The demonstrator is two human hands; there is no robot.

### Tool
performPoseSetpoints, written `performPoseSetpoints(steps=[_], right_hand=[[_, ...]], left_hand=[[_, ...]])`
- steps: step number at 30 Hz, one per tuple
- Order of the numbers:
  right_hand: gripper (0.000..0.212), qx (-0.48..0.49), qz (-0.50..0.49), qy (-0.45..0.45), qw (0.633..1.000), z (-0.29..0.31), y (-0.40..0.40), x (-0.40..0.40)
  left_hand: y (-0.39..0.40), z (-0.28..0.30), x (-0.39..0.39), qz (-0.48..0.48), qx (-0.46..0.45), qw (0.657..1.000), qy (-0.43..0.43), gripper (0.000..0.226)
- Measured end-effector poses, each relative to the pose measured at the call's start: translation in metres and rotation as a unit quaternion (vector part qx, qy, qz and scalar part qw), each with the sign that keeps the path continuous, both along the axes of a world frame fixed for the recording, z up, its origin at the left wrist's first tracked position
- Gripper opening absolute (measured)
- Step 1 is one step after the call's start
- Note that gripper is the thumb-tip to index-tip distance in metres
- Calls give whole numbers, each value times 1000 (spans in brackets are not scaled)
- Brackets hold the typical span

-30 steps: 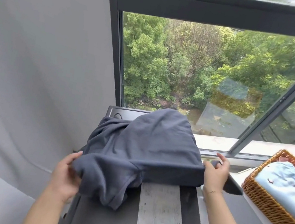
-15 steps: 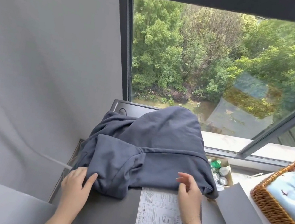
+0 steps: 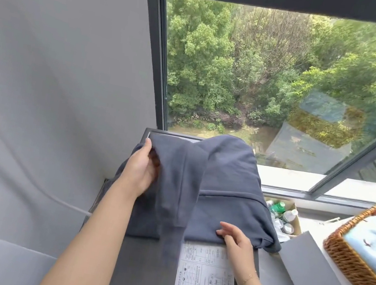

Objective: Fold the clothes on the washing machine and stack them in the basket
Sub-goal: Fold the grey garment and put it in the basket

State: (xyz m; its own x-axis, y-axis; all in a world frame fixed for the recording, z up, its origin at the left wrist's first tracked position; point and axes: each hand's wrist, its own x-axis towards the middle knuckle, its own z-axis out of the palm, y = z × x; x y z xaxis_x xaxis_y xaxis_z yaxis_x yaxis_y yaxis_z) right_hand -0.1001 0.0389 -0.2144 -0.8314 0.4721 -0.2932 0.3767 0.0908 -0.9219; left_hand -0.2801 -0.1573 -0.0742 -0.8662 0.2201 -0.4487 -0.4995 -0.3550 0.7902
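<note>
Dark grey-blue hooded garment [image 3: 227, 199]: lies spread over the far half of the washing machine [image 3: 141, 272] top, its hood bulging up at the far edge against the window [image 3: 268, 81], its near hem running straight across the top just beyond the printed label [image 3: 204, 283]. One sleeve [image 3: 176, 203] is lifted and hangs in a loose band across the garment's left part, its cuff end trailing down onto the bare dark top beside the label; that end is blurred. Left hand [image 3: 140, 171]: raised over the far left corner, fingers and thumb curled round the upper end of the sleeve, holding it up. Right hand [image 3: 235, 238]: at the near hem toward the right edge, fingers fairly straight and spread, tips touching the cloth and gripping nothing. Wicker basket [image 3: 347, 261]: well apart from the garment, on a pale ledge at the right, cut off by the picture's edge, holding a folded light-blue cloth [image 3: 375, 243] with small dark marks. Cardboard box [image 3: 294, 216]: low down between the machine's right edge and the ledge, containing bottles [image 3: 279, 208], one green-capped. Grey wall [image 3: 44, 66]: left of the machine, with a pale hose [image 3: 58, 200] running along it.
</note>
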Motion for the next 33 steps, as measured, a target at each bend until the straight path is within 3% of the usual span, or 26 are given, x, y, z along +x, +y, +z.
performPoseSetpoints(steps=[3, 6, 8, 11, 13, 15, 18, 21, 23, 26, 29, 33], right_hand=[[33, -36, -23, 5, 999, 2, -3, 1], [22, -19, -30, -4, 999, 7, -10, 0], [17, 17, -27, -22, 999, 8, -17, -3], [23, 141, 35, -126, 981, 13, -30, -16], [33, 230, 83, -185, 952, 14, -39, -28], [34, 246, 69, -197, 947, 10, -41, -33], [27, 68, -77, -116, 988, 4, -39, -34], [9, -92, -212, -1, 973, 12, -35, -33], [16, -134, -248, 15, 959, 14, -31, -35], [19, -164, -285, 9, 944, 13, -21, -38], [22, -168, -343, 0, 924, 13, -17, -37], [33, -160, -485, 51, 858, 22, -8, -32]], left_hand=[[-27, -33, 1, -23, -188, 982, 30, 35], [-75, -84, 24, 51, -322, 944, 59, 22], [-105, -116, 45, 90, -363, 927, 15, 29], [-126, -143, 79, 101, -384, 917, -50, 51], [-129, -148, 88, 90, -374, 922, -51, 50], [-128, -154, 82, 87, -359, 929, -32, 53], [-128, -155, 64, 84, -362, 928, -12, 48], [-127, -153, 56, 89, -322, 943, -5, 29], [-134, -151, 57, 67, -319, 945, 28, 28], [-152, -146, 56, 16, -420, 901, 107, 32], [-168, -126, 57, 55, -511, 845, 144, 34], [-179, -117, 56, 117, -611, 769, 146, 19]])
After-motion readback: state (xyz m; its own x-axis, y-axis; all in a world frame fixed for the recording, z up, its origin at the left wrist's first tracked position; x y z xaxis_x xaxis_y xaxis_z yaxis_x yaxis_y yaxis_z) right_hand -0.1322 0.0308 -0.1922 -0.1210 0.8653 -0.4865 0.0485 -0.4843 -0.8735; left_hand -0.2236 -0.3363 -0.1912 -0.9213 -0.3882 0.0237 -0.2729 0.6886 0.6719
